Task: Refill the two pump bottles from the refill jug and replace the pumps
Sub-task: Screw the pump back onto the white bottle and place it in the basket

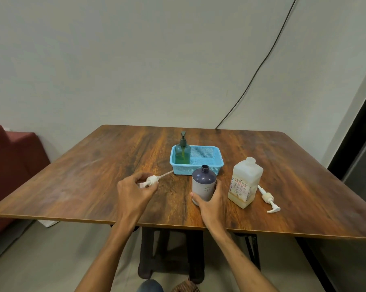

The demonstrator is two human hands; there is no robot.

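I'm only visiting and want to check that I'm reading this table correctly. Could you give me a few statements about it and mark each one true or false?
1. The purple bottle has its pump screwed on. False: its neck is open, and the left hand holds a white pump beside it.
2. The right hand grips the purple bottle. True.
3. The green bottle stands inside the blue basket. True.
4. The refill jug lies on its side. False: it stands upright on the table.
5. A second white pump lies on the table to the right of the refill jug. True.
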